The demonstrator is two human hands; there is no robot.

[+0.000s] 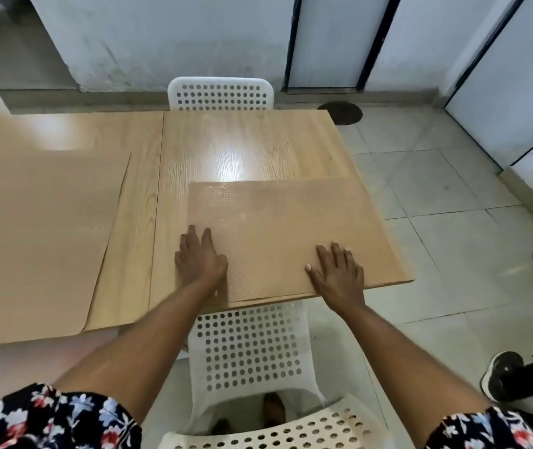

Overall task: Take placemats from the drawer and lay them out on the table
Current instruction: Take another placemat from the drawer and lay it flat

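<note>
Placemat under my hands: the tan placemat [278, 228] was rectangular, with a fine embossed grid texture that caught the light near its far left corner. It lay flat on the right-hand section of the wooden table [245, 147], its near edge close to the table's near edge.
Second placemat: a larger-looking plain tan placemat [38, 228] lay flat on the left section of the table, well apart from the first, its near corner reaching past the table edge.
Left hand: my left hand [198, 259] lay palm down on the near left corner of the textured placemat, fingers straight and close together, pointing away from me.
Right hand: my right hand [338, 273] lay palm down on the placemat's near right part, fingers straight and slightly spread, thumb out to the left.
Arms: both forearms reached forward over the white perforated chair [249, 351].
Far side: another white perforated chair [221, 94] stood at the table's far edge.
</note>
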